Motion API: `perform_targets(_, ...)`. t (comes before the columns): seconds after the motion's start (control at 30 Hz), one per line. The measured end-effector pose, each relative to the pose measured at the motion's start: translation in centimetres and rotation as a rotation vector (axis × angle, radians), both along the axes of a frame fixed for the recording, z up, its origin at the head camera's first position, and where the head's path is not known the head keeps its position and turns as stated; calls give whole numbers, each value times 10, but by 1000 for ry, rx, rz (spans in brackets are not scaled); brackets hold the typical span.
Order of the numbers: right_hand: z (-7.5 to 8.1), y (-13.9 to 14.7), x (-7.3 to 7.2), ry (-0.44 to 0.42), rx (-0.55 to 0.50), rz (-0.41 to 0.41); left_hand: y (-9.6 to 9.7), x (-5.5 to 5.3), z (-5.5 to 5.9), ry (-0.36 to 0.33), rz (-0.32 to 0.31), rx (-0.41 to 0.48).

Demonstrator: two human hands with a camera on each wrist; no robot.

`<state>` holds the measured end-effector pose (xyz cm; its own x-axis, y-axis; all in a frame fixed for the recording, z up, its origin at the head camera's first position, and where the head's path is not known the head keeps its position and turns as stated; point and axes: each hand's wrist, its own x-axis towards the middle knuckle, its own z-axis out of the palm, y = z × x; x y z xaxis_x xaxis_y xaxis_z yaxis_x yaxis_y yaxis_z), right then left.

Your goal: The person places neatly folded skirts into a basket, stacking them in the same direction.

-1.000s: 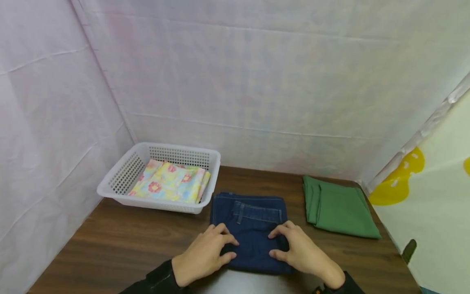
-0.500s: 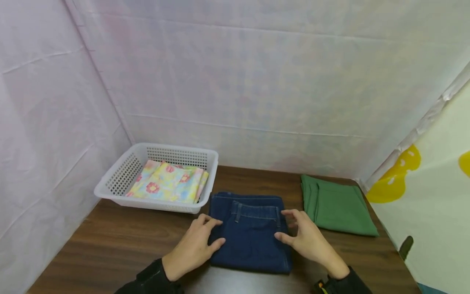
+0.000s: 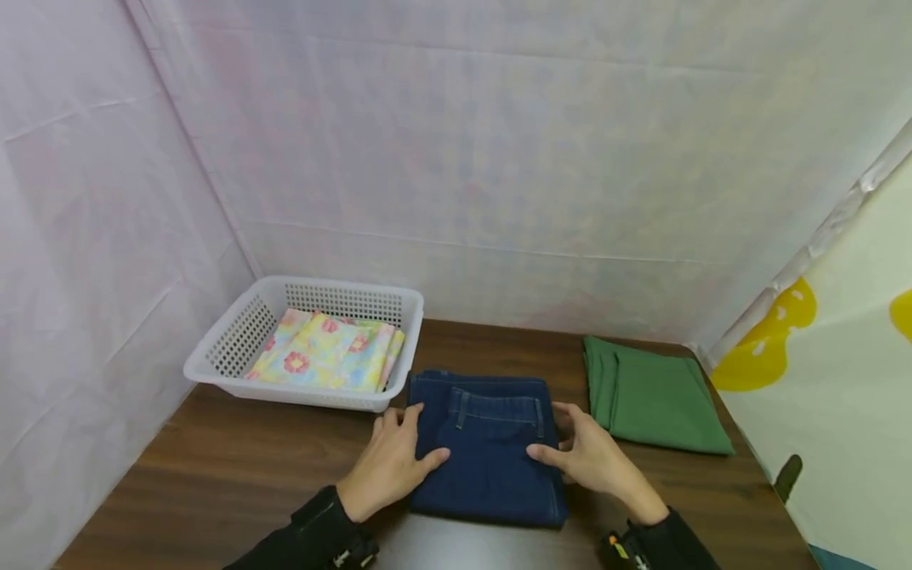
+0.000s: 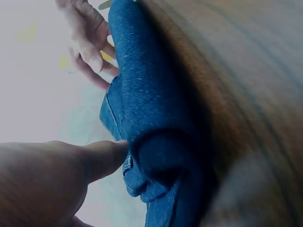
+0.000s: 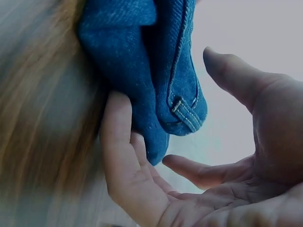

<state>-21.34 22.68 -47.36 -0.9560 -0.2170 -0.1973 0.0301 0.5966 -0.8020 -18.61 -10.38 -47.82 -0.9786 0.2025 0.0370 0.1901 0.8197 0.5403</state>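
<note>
You are bracketing folded blue jeans (image 3: 484, 471) on the bench (image 3: 235, 467) between your left hand (image 3: 388, 469) and right hand (image 3: 594, 457), both holding thumb and fingers apart; supporting every layer evenly should be keeping folds neat.

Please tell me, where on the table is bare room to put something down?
The largest bare patch of table lies before the white basket, left of the left hand. Smaller ones: behind the folded jeans, between basket and green cloth; and before the green cloth, right of the right hand. It is crowded at the jeans: a hand is at each side.
</note>
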Motion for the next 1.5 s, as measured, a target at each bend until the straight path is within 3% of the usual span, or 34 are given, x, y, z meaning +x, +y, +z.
perform_targets(0.27, 1, -7, -7, -47, 29, 19, 6, -10, 1, -28, -43, 53)
perform_targets(0.47, -2, -14, -9, -52, 26, 36, 8, -11, -2, -65, -86, 71)
perform_targets(0.67, -5, -21, -9, -65, 14, 14, 11, -12, 0, -49, -133, 63)
perform_targets(0.83, -6, -23, -8, -10, 54, 22, 11, -13, 1, -66, -179, 62)
perform_targets(1.07, -8, -21, -9, -39, -26, 79, 9, -13, 1, -62, -207, 60)
perform_targets(1.5, -5, -19, -9, -110, -163, 53, 9, -14, 2, -56, -243, 105)
